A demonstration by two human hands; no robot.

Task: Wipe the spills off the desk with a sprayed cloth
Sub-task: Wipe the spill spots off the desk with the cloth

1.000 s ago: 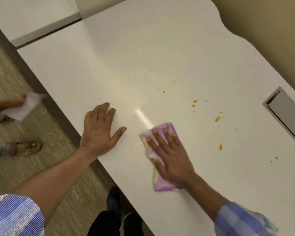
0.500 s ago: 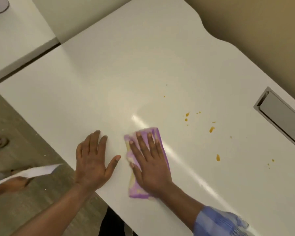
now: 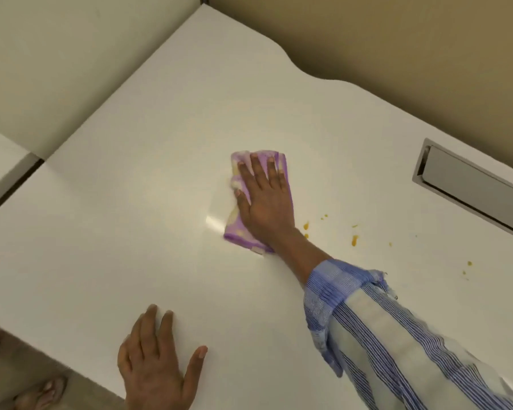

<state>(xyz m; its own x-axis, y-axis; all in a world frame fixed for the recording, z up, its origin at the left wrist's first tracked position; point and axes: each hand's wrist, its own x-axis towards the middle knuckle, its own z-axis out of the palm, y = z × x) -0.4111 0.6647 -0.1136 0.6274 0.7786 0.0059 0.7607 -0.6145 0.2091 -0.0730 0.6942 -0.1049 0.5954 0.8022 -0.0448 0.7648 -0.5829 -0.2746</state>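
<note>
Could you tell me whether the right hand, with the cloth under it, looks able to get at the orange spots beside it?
Probably yes. The right hand lies flat on the cloth, the nearest orange spots sit just beside the wrist, and only bare desk lies between.

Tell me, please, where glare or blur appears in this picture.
Head view: a bright glare streak lies on the desk just left of the purple cloth; the striped sleeve is motion-blurred at lower right; the orange spills stay fairly sharp.
</note>
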